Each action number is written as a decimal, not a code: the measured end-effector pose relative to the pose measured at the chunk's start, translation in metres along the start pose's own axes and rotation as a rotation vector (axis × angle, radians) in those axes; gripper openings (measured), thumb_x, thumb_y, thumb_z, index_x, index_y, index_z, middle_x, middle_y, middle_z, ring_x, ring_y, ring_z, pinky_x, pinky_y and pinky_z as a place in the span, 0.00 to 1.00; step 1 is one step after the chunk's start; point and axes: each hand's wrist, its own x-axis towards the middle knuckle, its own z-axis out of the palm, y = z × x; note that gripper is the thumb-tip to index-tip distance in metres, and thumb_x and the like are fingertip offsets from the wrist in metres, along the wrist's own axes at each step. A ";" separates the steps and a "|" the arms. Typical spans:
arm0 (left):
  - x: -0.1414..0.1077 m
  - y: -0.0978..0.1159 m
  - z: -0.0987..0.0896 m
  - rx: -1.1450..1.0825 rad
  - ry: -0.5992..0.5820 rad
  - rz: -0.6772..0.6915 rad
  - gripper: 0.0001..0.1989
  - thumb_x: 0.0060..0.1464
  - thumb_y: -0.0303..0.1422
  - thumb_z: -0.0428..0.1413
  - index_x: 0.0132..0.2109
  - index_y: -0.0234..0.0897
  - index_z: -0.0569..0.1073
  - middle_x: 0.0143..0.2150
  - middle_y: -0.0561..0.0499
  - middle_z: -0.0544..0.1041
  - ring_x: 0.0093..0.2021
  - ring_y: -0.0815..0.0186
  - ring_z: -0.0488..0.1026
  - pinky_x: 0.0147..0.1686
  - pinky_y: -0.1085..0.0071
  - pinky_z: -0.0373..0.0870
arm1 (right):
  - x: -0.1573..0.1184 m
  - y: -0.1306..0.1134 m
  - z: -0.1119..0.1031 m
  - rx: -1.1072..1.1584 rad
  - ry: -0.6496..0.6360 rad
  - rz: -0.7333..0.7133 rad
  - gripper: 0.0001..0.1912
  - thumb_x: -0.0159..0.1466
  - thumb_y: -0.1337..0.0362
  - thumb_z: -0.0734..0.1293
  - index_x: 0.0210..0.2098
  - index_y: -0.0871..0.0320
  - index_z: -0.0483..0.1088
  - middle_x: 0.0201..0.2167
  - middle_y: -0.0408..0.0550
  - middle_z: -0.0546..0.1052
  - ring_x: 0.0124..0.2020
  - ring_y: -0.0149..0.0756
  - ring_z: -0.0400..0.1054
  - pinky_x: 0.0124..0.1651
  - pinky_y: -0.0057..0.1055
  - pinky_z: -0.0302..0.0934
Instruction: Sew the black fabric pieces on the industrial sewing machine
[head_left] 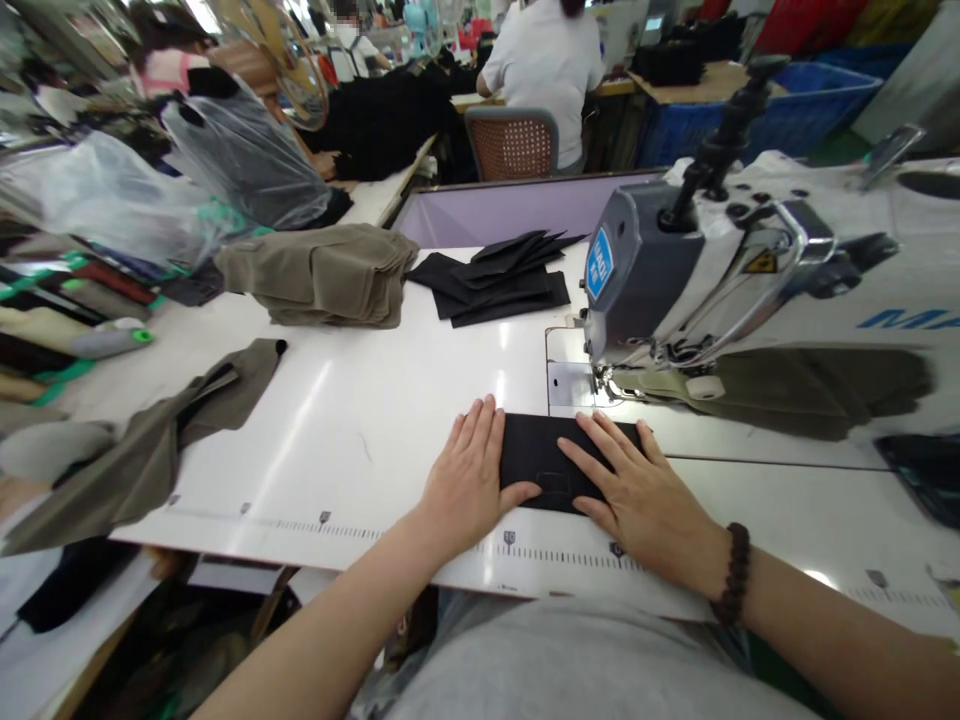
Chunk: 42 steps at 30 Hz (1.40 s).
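A black rectangular piece of fabric (551, 460) lies flat on the white sewing table, just in front of the machine's needle plate. My left hand (469, 470) presses on its left end with fingers stretched out and the thumb along the cloth. Over the right part, my right hand (634, 490) rests flat with fingers spread and a dark beaded bracelet at the wrist. A small stitched rectangle shows on the cloth between my hands. Behind my right hand, an olive fabric piece (810, 385) extends from the presser foot (606, 382) under the machine arm.
The sewing machine (645, 270) stands at the right. Stacked olive-brown fabric (330, 270) and black fabric pieces (495, 280) lie at the table's back. Another olive piece (187, 430) hangs over the left edge. Thread cones (112, 340) are far left; a seated person (544, 70) works beyond.
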 end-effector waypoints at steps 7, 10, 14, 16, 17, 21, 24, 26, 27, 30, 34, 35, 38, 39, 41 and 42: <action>-0.018 -0.017 -0.020 0.055 0.063 0.097 0.19 0.60 0.36 0.45 0.56 0.32 0.61 0.55 0.37 0.62 0.51 0.54 0.63 0.47 0.57 0.64 | -0.013 0.003 -0.011 0.003 0.056 0.000 0.26 0.63 0.54 0.56 0.54 0.64 0.60 0.57 0.58 0.59 0.59 0.49 0.48 0.54 0.47 0.49; 0.008 -0.013 -0.026 -0.004 -0.057 0.292 0.17 0.59 0.24 0.41 0.53 0.31 0.65 0.50 0.41 0.68 0.48 0.60 0.67 0.47 0.64 0.65 | -0.014 0.014 -0.026 0.012 0.070 -0.046 0.17 0.62 0.59 0.58 0.46 0.61 0.68 0.49 0.57 0.67 0.51 0.48 0.57 0.49 0.45 0.53; 0.067 -0.010 -0.022 -0.064 -0.120 0.222 0.17 0.60 0.29 0.44 0.54 0.26 0.63 0.58 0.41 0.62 0.57 0.60 0.60 0.55 0.64 0.57 | 0.001 0.035 -0.040 0.011 0.017 -0.226 0.13 0.61 0.62 0.60 0.42 0.60 0.70 0.32 0.52 0.70 0.34 0.38 0.62 0.36 0.35 0.55; 0.091 -0.006 -0.019 -0.074 -0.129 0.219 0.26 0.59 0.40 0.47 0.57 0.23 0.59 0.60 0.37 0.57 0.60 0.55 0.55 0.56 0.59 0.55 | 0.011 0.045 -0.039 -0.002 -0.001 -0.263 0.13 0.61 0.62 0.60 0.42 0.59 0.71 0.28 0.49 0.69 0.31 0.37 0.60 0.34 0.34 0.53; 0.100 -0.003 -0.019 -0.062 -0.117 0.213 0.30 0.56 0.44 0.48 0.57 0.22 0.58 0.61 0.35 0.55 0.60 0.51 0.53 0.56 0.56 0.54 | 0.015 0.050 -0.037 -0.006 -0.004 -0.262 0.13 0.61 0.61 0.60 0.41 0.59 0.71 0.28 0.49 0.68 0.30 0.36 0.60 0.34 0.34 0.53; 0.105 0.013 -0.023 -0.049 -0.046 0.305 0.25 0.55 0.40 0.52 0.54 0.24 0.63 0.58 0.36 0.60 0.58 0.54 0.58 0.56 0.61 0.54 | 0.018 0.064 -0.023 0.052 0.017 -0.221 0.15 0.64 0.60 0.57 0.43 0.60 0.70 0.28 0.49 0.68 0.31 0.36 0.60 0.35 0.34 0.53; 0.096 0.024 -0.028 -0.097 -0.085 0.421 0.21 0.56 0.39 0.51 0.52 0.29 0.66 0.55 0.41 0.64 0.55 0.58 0.61 0.55 0.63 0.56 | 0.014 0.068 -0.016 0.113 0.021 -0.201 0.17 0.64 0.60 0.56 0.46 0.62 0.69 0.29 0.50 0.68 0.33 0.36 0.61 0.37 0.34 0.54; 0.095 0.027 -0.030 -0.099 -0.103 0.410 0.24 0.56 0.44 0.49 0.52 0.28 0.65 0.55 0.39 0.64 0.56 0.55 0.60 0.55 0.59 0.56 | 0.013 0.069 -0.015 0.134 0.018 -0.190 0.18 0.64 0.60 0.56 0.46 0.64 0.68 0.30 0.51 0.69 0.33 0.37 0.61 0.37 0.34 0.54; 0.096 0.026 -0.030 -0.094 -0.105 0.396 0.26 0.56 0.45 0.48 0.52 0.26 0.65 0.55 0.38 0.64 0.56 0.54 0.59 0.55 0.59 0.55 | 0.013 0.069 -0.015 0.143 0.020 -0.184 0.18 0.64 0.60 0.56 0.46 0.65 0.68 0.30 0.51 0.69 0.33 0.37 0.61 0.37 0.34 0.54; 0.103 0.023 -0.030 -0.092 -0.121 0.381 0.27 0.57 0.45 0.47 0.53 0.25 0.63 0.56 0.37 0.62 0.57 0.53 0.58 0.55 0.59 0.55 | 0.014 0.069 -0.015 0.157 0.021 -0.153 0.17 0.65 0.62 0.55 0.45 0.65 0.68 0.29 0.51 0.69 0.32 0.36 0.62 0.37 0.34 0.55; 0.109 0.018 -0.027 -0.133 -0.123 0.388 0.27 0.57 0.44 0.47 0.54 0.26 0.62 0.57 0.37 0.60 0.58 0.53 0.57 0.56 0.58 0.53 | 0.015 0.070 -0.014 0.135 0.035 -0.132 0.16 0.65 0.62 0.55 0.45 0.64 0.68 0.29 0.51 0.70 0.33 0.36 0.63 0.37 0.34 0.55; 0.110 0.017 -0.026 -0.144 -0.122 0.391 0.27 0.57 0.44 0.47 0.54 0.26 0.62 0.57 0.37 0.60 0.58 0.53 0.56 0.57 0.58 0.53 | 0.015 0.070 -0.014 0.129 0.040 -0.129 0.17 0.65 0.62 0.55 0.45 0.64 0.68 0.29 0.52 0.70 0.33 0.37 0.63 0.37 0.35 0.55; 0.111 0.016 -0.024 -0.170 -0.108 0.402 0.26 0.56 0.43 0.48 0.54 0.27 0.63 0.57 0.36 0.59 0.59 0.53 0.55 0.57 0.57 0.52 | 0.015 0.070 -0.012 0.109 0.053 -0.121 0.17 0.65 0.62 0.55 0.46 0.65 0.67 0.31 0.53 0.71 0.33 0.37 0.64 0.37 0.34 0.55; 0.111 0.016 -0.024 -0.175 -0.101 0.405 0.25 0.56 0.43 0.49 0.54 0.27 0.63 0.57 0.37 0.60 0.59 0.53 0.55 0.57 0.57 0.52 | 0.015 0.070 -0.012 0.103 0.056 -0.120 0.17 0.65 0.62 0.55 0.46 0.65 0.67 0.31 0.53 0.71 0.33 0.36 0.64 0.37 0.34 0.55; 0.112 0.015 -0.023 -0.180 -0.090 0.408 0.25 0.56 0.43 0.49 0.54 0.27 0.63 0.57 0.37 0.60 0.59 0.53 0.55 0.57 0.57 0.52 | 0.015 0.070 -0.012 0.097 0.061 -0.119 0.17 0.65 0.62 0.55 0.46 0.65 0.67 0.32 0.54 0.71 0.32 0.36 0.64 0.37 0.34 0.56; 0.112 0.015 -0.023 -0.180 -0.088 0.408 0.26 0.56 0.43 0.49 0.54 0.26 0.63 0.57 0.37 0.60 0.59 0.53 0.55 0.57 0.57 0.52 | 0.015 0.070 -0.012 0.095 0.062 -0.116 0.17 0.65 0.62 0.55 0.46 0.65 0.67 0.32 0.54 0.71 0.32 0.36 0.64 0.37 0.34 0.56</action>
